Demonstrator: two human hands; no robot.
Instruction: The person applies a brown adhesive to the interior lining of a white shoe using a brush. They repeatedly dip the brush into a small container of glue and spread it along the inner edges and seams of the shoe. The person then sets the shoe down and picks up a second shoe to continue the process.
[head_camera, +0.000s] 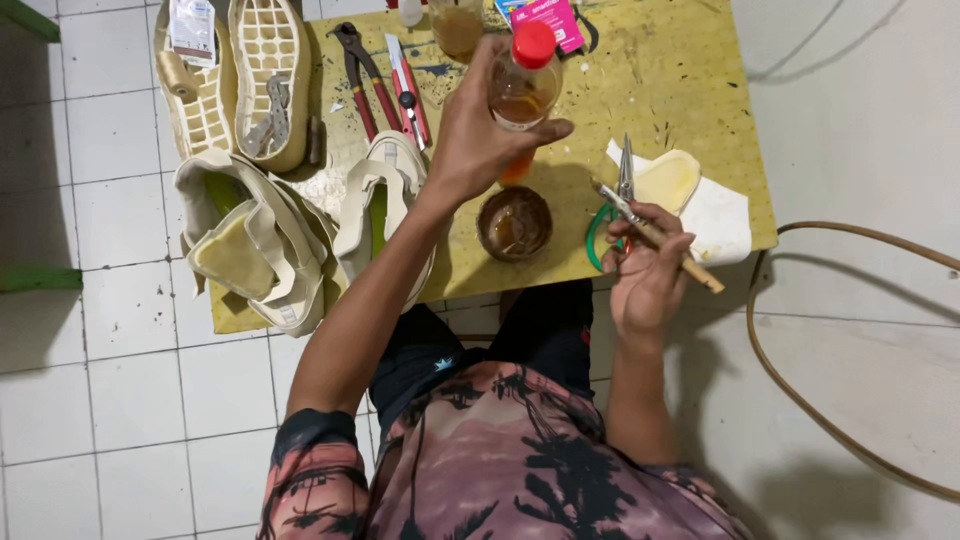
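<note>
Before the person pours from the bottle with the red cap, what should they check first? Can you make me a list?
1. Bottle held firmly: ok. The left hand wraps the bottle.
2. Red cap off: not ok, it sits on the bottle.
3. Small round bowl close by: ok, it stands on the yellow table just below the bottle.
4. Brush ready: ok. The right hand holds the brush by its wooden handle.
5. Scissors out of the way: not ok, they lie beside the bowl, under the brush.
6. Bowl already full: cannot tell, though brown stuff shows inside.
</note>
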